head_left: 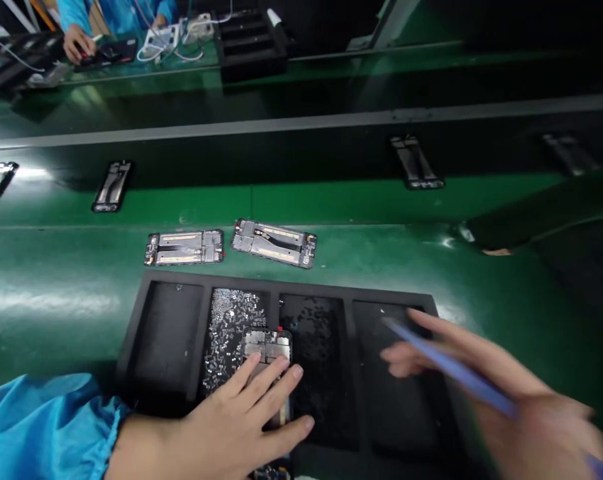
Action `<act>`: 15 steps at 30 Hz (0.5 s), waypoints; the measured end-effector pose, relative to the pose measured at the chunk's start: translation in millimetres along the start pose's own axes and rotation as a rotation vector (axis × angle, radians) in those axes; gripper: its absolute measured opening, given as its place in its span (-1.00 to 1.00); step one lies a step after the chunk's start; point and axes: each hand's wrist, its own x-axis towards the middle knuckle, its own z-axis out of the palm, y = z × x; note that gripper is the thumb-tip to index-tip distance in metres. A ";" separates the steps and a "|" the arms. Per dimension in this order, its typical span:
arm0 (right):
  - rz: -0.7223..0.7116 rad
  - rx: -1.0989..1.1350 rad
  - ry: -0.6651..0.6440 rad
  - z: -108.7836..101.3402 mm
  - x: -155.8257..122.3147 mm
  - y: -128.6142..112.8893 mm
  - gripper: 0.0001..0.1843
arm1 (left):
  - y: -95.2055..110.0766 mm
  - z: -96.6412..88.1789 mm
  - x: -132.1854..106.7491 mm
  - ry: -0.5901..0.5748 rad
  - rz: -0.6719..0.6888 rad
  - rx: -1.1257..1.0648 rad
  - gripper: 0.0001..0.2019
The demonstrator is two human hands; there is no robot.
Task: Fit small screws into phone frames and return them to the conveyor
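My left hand (241, 413) lies palm down with fingers spread over an opened phone body (267, 343). The phone rests across the dividers of a black foam tray (291, 288), and the hand hides much of it. In my right hand (521, 400), smeared by motion, is a slim blue pen-like tool (451, 367), its tip over the rightmost compartment. The tool's exact kind is blurred. Many small silvery metal pieces (231, 320) fill the second compartment from the left. Small dark pieces (314, 327) lie in the third.
Behind the tray lie two opened phone bodies (184, 248) (275, 243) on the green bench (56, 280). Several more (112, 187) sit on the dark strip beyond. A dark arm-like shape (541, 207) reaches in at right. Across the bench, a co-worker's hand (79, 45) works near cables.
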 end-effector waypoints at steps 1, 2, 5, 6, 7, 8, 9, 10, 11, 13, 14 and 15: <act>-0.053 0.155 -0.073 9.5 13.4 -9.9 -0.33 | -1.7 0.7 2.9 0.015 0.015 -0.018 -0.11; -0.043 0.209 -0.108 19.7 25.0 -18.5 -0.40 | -3.1 1.4 5.7 0.025 0.027 -0.037 -0.18; -0.133 0.245 -0.084 44.9 44.9 -33.2 -0.66 | -7.0 5.1 13.9 0.037 0.050 -0.091 -0.35; -0.141 0.223 -0.057 49.8 46.7 -34.5 -0.75 | -8.4 6.8 16.3 0.041 0.055 -0.106 -0.36; -0.134 0.196 -0.033 52.8 46.9 -34.6 -0.83 | -9.8 8.7 18.5 0.048 0.064 -0.118 -0.36; -0.122 0.169 -0.021 54.5 46.1 -34.0 -0.87 | -11.4 10.4 20.5 0.056 0.077 -0.126 -0.35; -0.116 0.145 -0.013 55.2 44.9 -33.0 -0.89 | -13.0 11.9 22.3 0.066 0.095 -0.131 -0.34; -0.114 0.121 -0.008 55.6 43.8 -32.0 -0.88 | -14.5 12.9 23.9 0.074 0.115 -0.131 -0.33; -0.117 0.096 -0.011 56.0 42.9 -31.1 -0.88 | -16.1 13.5 25.2 0.083 0.136 -0.127 -0.34; -0.123 0.041 -0.013 58.1 42.1 -29.9 -0.90 | -19.0 13.2 27.0 0.083 0.169 -0.106 -0.37; -0.127 0.016 -0.013 59.7 41.9 -29.6 -0.91 | -20.3 12.5 27.5 0.072 0.183 -0.095 -0.39; -0.131 -0.005 -0.014 61.5 41.8 -29.5 -0.91 | -21.5 11.6 27.7 0.055 0.195 -0.087 -0.41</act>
